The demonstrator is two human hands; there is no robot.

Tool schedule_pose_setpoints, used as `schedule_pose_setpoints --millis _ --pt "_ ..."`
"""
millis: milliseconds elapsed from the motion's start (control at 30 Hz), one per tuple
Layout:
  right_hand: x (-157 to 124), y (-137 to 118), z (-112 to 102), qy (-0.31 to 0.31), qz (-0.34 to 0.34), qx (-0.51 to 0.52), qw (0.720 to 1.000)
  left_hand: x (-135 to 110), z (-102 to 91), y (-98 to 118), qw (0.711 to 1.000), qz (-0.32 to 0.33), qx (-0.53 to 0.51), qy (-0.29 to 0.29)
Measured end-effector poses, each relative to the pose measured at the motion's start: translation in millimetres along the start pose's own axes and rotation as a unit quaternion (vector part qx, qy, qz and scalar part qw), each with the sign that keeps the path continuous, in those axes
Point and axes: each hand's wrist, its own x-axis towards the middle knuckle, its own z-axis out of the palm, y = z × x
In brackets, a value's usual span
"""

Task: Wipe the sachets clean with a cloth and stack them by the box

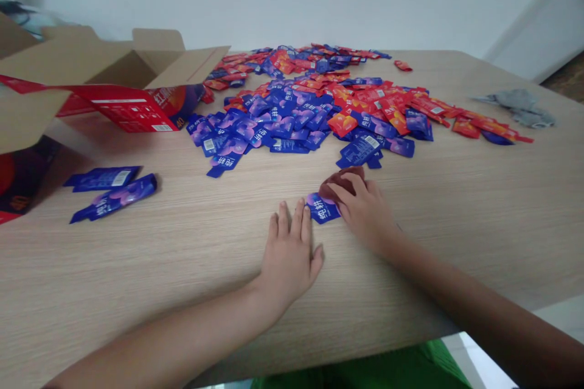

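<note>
My left hand (291,249) lies flat on the wooden table (182,267), fingers stretched out and together, fingertips just touching a blue sachet (323,208). My right hand (362,206) rests on the same sachet's right end, fingers curled down over it and gripping it. Beyond both hands spreads a large pile of blue sachets (269,121) and red sachets (387,103). Two loose blue sachets (114,191) lie apart at the left.
An open cardboard box (91,63) stands at the back left, with a red printed carton (132,109) leaning at its front. A grey crumpled cloth (520,106) lies at the far right. The table's near edge runs below my forearms.
</note>
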Motion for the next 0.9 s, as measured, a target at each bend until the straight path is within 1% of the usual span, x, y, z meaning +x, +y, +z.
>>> schedule_pose_setpoints --millis 100,233,300,367,467,533,567,600,667,733,800,900 --pt "-6.1 21.4 3.0 -0.014 0.023 0.003 1.000 0.0 0.7 0.9 1.000 0.000 -0.002 0.003" --pt "-9.0 45.6 4.2 -0.032 0.023 0.030 0.999 -0.3 2.2 0.9 1.000 -0.001 0.003 0.010" --pt "-6.3 53.3 0.0 -0.040 0.022 0.048 0.998 -0.9 3.0 0.4 1.000 -0.002 0.003 0.013" --pt "-1.4 55.5 -8.5 -0.038 0.020 0.072 0.996 -1.6 3.6 -0.1 1.000 -0.001 0.000 0.014" --pt "7.1 43.8 -24.7 0.014 0.023 0.111 0.993 -1.8 3.3 -0.4 1.000 0.002 -0.002 0.010" --pt "11.1 26.0 -31.6 0.053 0.010 0.132 0.990 -1.3 2.2 -0.1 1.000 0.002 0.000 0.005" --pt "12.0 15.2 -32.5 0.059 -0.004 0.137 0.989 -1.0 1.5 0.1 1.000 0.001 0.002 0.003" --pt "12.1 4.0 -31.6 0.053 -0.022 0.137 0.989 -0.6 0.6 0.4 1.000 0.000 0.004 -0.001" --pt "10.0 -16.7 -25.4 0.020 -0.055 0.113 0.992 0.2 -1.2 1.0 1.000 0.000 0.008 -0.011" --pt "6.1 -30.7 -16.8 -0.020 -0.067 0.069 0.995 0.8 -2.8 1.4 1.000 0.002 0.013 -0.021" --pt "2.6 -35.2 -10.0 -0.042 -0.062 0.035 0.997 1.2 -3.7 1.6 1.000 0.003 0.017 -0.025" --pt "0.2 -27.8 -5.6 -0.047 -0.045 0.017 0.998 1.5 -3.3 1.2 1.000 -0.001 0.019 -0.016"
